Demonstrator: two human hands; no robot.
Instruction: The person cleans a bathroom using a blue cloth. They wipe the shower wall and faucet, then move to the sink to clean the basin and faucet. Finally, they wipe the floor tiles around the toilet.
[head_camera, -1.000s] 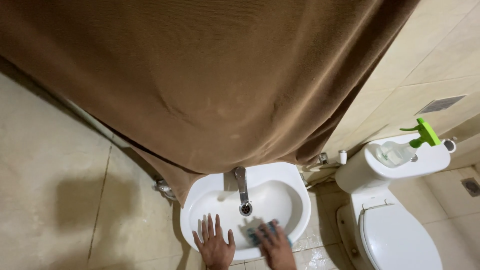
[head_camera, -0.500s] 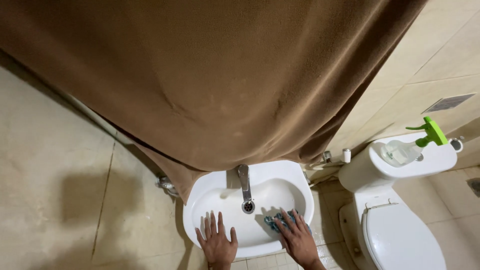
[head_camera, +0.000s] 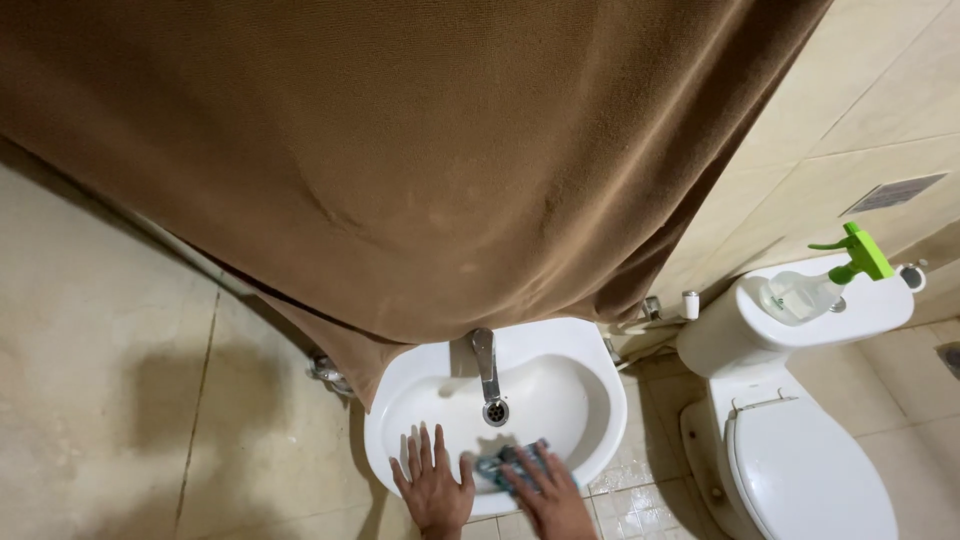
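Left hand (head_camera: 433, 487) flat, fingers spread, on white sink (head_camera: 590, 395) front rim | right hand (head_camera: 550, 490) presses blue-grey cloth (head_camera: 497, 465) inside front basin | risk: your wet palm could slip.

Curtain (head_camera: 420, 150): plain brown. Basin (head_camera: 585, 400): white, with a silver tap (head_camera: 485, 360). Cloth (head_camera: 505, 465): blue-grey. Toilet (head_camera: 800, 460): white. Spray bottle (head_camera: 815, 285): clear with a green trigger. Wall tiles (head_camera: 880, 90): beige.
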